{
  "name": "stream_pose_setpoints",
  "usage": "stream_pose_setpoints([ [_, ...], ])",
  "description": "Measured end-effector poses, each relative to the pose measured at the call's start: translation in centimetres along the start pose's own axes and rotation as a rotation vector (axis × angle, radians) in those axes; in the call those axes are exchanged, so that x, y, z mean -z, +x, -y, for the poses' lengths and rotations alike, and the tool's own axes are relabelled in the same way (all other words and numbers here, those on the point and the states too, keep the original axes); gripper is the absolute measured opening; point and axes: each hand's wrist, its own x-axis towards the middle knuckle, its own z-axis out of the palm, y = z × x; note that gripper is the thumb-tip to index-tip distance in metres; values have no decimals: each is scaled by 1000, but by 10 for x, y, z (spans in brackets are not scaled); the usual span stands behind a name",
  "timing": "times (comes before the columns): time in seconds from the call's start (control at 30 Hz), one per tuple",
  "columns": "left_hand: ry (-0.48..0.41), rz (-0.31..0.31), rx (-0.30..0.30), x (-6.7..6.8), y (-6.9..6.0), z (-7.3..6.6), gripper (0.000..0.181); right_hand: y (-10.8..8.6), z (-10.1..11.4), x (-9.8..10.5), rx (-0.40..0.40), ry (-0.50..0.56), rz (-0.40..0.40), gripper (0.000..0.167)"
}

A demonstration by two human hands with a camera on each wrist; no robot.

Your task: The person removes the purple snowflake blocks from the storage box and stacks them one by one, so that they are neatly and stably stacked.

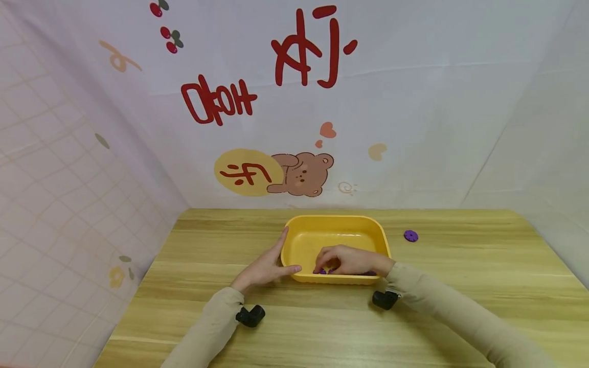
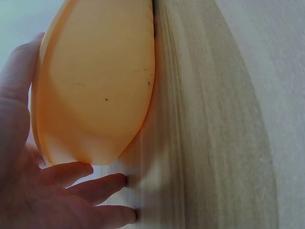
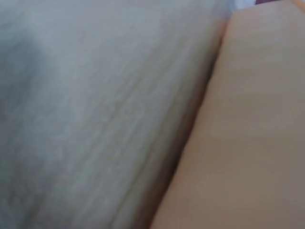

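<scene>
A yellow plastic basin [image 1: 340, 220] stands on the wooden table. My left hand [image 1: 264, 268] rests on its left end, thumb over the near rim and fingers spread along the side. In the left wrist view, that hand's fingers [image 2: 97, 188] are extended and slightly apart beside the basin's wall [image 2: 102, 90]. Inside the basin, my right hand [image 1: 347, 259] reaches down with bent fingers at small purple notched discs [image 1: 322, 272] by the near wall. Whether one is pinched is hidden. The right wrist view shows the basin's outer wall [image 3: 252, 124], not the hand.
Another purple notched disc [image 1: 411, 235] lies on the table [image 1: 460, 286] to the right of the basin. Behind stands a white wall cloth [image 1: 414, 102] with red characters and a bear print. Each wrist carries a small black camera [image 1: 250, 316].
</scene>
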Motion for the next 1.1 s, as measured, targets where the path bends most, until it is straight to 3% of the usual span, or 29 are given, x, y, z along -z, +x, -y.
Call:
stream_pose_setpoints([
  [0.27, -14, 4, 9, 0, -1, 0, 106, 7, -3, -4, 3, -119, -59, 18],
  [0.57, -20, 5, -4, 0, -1, 0, 106, 11, -2, -3, -91, -157, -121, 18],
  [0.9, -16, 4, 12, -1, 1, 1, 106, 12, -5, -4, -91, -156, -126, 19],
  [1.1, -25, 3, 7, -1, 0, 0, 104, 14, -4, -5, -115, -224, -113, 29],
])
